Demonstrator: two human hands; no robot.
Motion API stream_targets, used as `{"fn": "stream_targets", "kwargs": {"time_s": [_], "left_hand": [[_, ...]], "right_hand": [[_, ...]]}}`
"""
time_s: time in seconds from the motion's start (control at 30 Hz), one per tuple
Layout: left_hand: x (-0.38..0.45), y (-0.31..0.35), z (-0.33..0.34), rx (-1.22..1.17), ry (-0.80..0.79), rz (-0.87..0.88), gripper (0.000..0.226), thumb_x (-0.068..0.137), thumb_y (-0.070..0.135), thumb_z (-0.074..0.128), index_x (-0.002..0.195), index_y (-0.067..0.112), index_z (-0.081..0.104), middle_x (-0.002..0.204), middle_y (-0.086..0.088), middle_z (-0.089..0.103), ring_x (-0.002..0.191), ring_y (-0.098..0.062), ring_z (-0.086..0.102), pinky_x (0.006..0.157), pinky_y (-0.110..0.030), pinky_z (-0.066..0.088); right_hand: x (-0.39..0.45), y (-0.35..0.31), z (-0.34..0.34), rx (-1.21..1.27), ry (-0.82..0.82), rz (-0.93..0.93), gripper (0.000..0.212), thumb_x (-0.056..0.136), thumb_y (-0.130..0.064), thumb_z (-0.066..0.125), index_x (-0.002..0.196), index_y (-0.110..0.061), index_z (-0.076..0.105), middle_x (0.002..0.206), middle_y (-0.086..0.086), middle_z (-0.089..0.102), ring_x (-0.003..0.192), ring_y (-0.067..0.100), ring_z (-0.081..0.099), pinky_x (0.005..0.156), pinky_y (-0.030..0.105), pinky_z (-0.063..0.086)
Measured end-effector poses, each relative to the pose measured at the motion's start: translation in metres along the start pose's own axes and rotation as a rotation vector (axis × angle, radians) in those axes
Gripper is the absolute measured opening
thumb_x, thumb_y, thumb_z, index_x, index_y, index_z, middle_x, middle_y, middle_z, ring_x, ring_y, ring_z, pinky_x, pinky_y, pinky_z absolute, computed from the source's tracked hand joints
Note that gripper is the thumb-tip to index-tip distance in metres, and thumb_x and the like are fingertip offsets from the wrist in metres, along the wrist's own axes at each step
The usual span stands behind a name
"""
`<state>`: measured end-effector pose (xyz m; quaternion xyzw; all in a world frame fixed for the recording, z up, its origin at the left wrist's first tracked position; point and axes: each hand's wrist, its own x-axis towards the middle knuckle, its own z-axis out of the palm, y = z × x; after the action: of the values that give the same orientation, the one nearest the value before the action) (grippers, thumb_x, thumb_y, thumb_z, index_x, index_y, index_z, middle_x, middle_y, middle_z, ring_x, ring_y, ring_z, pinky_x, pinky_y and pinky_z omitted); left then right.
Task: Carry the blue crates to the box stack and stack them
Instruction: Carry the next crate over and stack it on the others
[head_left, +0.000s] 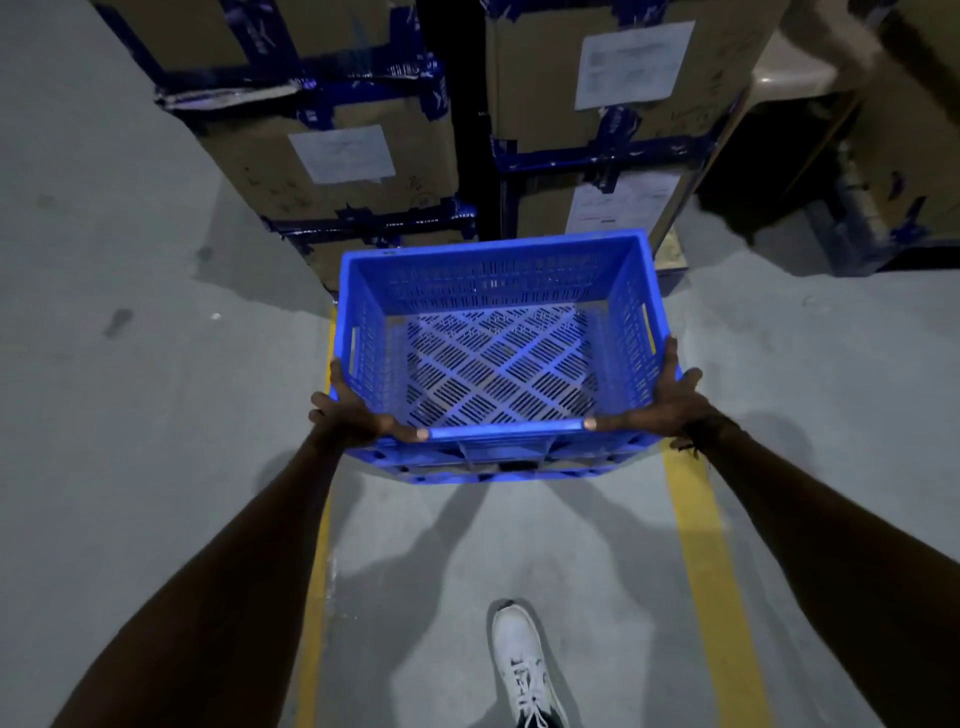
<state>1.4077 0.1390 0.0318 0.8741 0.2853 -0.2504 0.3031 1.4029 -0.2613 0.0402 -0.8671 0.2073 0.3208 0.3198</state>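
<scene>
I hold the blue crate (498, 358) up in front of me, above the grey floor (130, 415), its far side close to the stack of taped cardboard boxes (363, 171). My left hand (353, 415) curls round the near left corner, thumb along the near rim; my right hand (660, 400) grips the near right corner likewise. My white shoe (524, 670) stands between two yellow floor lines (711, 597)

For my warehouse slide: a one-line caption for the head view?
Both hands, left and right, carry an empty blue crate toward taped cardboard boxes.
</scene>
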Motion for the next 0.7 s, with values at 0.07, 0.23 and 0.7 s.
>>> {"fn": "stream_targets", "kwargs": {"time_s": [0.07,0.23,0.7], "left_hand": [[-0.002,0.002,-0.003,0.004,-0.003,0.003,0.183,0.015,0.068,0.094,0.154,0.039,-0.022,0.153,-0.021,0.014,0.145,-0.045,0.018,0.119,-0.054,0.023],[0.012,-0.019,0.01,0.057,0.169,0.095,0.19,-0.003,0.096,0.064,0.158,0.021,-0.002,0.113,-0.022,0.045,0.099,-0.04,0.054,0.093,-0.051,0.047],[0.0,0.017,-0.012,0.079,-0.002,-0.083,0.185,0.001,0.07,0.088,0.155,0.043,-0.011,0.135,-0.012,0.033,0.127,-0.043,0.04,0.088,-0.068,0.046]], "right_hand": [[0.0,-0.006,-0.002,0.026,0.015,0.026,0.178,0.019,-0.075,0.089,0.141,-0.046,-0.038,0.161,0.01,-0.02,0.15,0.041,0.008,0.116,0.053,0.029],[0.001,-0.009,0.001,0.011,0.124,0.063,0.176,0.01,-0.085,0.08,0.143,-0.048,-0.029,0.141,0.019,0.024,0.132,0.051,0.032,0.108,0.058,0.037],[0.009,-0.006,0.0,0.012,0.16,0.011,0.176,0.014,-0.086,0.078,0.154,-0.036,-0.016,0.112,0.007,0.034,0.102,0.037,0.046,0.089,0.047,0.041]]}}
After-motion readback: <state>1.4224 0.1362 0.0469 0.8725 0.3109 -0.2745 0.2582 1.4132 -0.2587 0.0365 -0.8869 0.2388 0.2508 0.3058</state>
